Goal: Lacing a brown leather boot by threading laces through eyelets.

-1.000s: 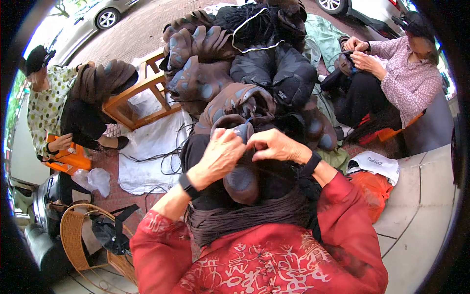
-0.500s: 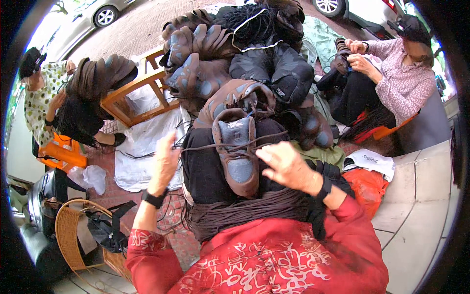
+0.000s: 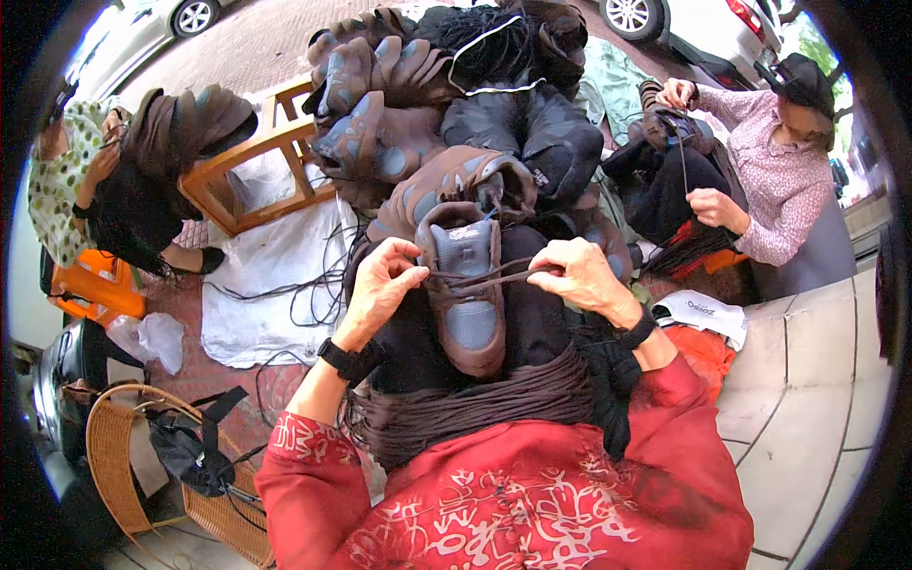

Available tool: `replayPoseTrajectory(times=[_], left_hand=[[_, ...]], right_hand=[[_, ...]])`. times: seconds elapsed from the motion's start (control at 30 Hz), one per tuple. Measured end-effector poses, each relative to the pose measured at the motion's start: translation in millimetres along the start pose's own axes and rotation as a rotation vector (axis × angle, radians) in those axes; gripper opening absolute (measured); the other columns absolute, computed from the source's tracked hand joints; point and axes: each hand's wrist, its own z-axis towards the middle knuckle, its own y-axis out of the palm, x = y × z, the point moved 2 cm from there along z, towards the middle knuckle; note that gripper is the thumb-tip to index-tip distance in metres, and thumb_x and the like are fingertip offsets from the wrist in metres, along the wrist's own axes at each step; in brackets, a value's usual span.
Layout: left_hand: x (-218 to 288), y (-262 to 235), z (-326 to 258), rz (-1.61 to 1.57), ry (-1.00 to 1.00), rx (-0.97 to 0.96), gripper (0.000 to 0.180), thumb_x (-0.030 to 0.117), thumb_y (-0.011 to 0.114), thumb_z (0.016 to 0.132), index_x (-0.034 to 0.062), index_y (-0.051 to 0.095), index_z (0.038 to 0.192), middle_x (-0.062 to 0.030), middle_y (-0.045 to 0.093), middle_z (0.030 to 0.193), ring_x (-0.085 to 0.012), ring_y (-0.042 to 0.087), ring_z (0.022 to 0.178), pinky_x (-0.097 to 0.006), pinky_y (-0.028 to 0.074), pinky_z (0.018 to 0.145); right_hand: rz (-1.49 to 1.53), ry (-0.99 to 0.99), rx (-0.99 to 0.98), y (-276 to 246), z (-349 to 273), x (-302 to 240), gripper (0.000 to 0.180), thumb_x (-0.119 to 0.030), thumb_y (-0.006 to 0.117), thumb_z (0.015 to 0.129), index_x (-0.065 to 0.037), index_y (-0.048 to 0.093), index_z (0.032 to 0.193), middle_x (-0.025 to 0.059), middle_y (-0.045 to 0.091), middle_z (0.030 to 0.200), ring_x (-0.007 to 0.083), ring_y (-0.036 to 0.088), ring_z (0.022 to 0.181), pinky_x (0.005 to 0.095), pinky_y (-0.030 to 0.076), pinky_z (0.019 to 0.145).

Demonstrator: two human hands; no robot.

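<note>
A brown shoe (image 3: 472, 339) with blue-grey panels rests on my lap, its toe toward me. Dark brown shoelaces (image 3: 503, 275) run across its tongue. My left hand (image 3: 388, 282) pinches a lace at the shoe's left edge, thumb against fingers. On the other side my right hand (image 3: 577, 275) is closed on lace strands drawn out to the right. A thick bundle of loose brown laces (image 3: 475, 404) lies across my lap, below the shoe.
Beyond my knees rises a heap of similar shoes (image 3: 380, 71). A wooden stool frame (image 3: 223, 180) and white sheet (image 3: 256, 318) lie left. One person (image 3: 774, 166) works a shoe at right; another person (image 3: 71, 180) sits at left. A wicker chair (image 3: 114, 456) stands nearby.
My left hand has moved right to the shoe and now pinches a lace. My right hand has closed on the lace. The person at right has drawn a lace outward.
</note>
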Motion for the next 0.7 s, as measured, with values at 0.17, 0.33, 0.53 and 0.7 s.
replayPoseTrajectory(times=[0.17,0.33,0.53,0.7], left_hand=[[-3.7,-4.0,-1.3,-0.077,-0.066,-0.02,0.024,0.004,0.066,0.078,0.0027,0.052,0.098,0.0019,0.055,0.067,-0.0046,0.05,0.061,-0.018,0.038,0.057],[12.9,-2.3,-5.8,-0.191,-0.122,-0.043,0.022,0.004,0.064,0.078,0.0055,0.051,0.096,0.0035,0.052,0.065,-0.0035,0.046,0.056,-0.016,0.035,0.051],[20.9,-24.4,-19.5,-0.355,-0.209,0.049,0.023,0.005,0.065,0.076,0.0113,0.049,0.092,0.0065,0.046,0.059,-0.0021,0.037,0.045,-0.017,0.024,0.039],[24.7,-85.7,-34.3,-0.473,-0.091,0.287,0.023,-0.003,0.055,0.078,0.012,0.047,0.092,0.006,0.038,0.058,-0.0021,0.028,0.04,-0.017,0.022,0.035]], right_hand=[[-0.283,-0.075,0.264,12.7,-1.8,-10.0,0.011,-0.015,0.063,0.074,-0.008,0.063,0.083,0.0062,0.056,0.071,0.0248,0.055,0.055,0.0353,0.043,0.05],[0.917,0.434,0.653,37.4,-8.8,-3.5,0.023,-0.014,0.05,0.09,0.001,0.055,0.107,0.0099,0.064,0.087,0.0182,0.064,0.072,0.0262,0.053,0.066],[0.991,0.329,0.54,44.5,-18.7,-7.5,0.017,-0.01,0.052,0.089,0.001,0.055,0.101,0.0048,0.06,0.078,0.012,0.058,0.071,0.0229,0.047,0.067],[0.548,0.216,0.287,45.3,-9.2,-8.0,0.007,-0.007,0.064,0.066,-0.006,0.062,0.072,0.005,0.051,0.076,0.0166,0.05,0.075,0.0287,0.042,0.067]])
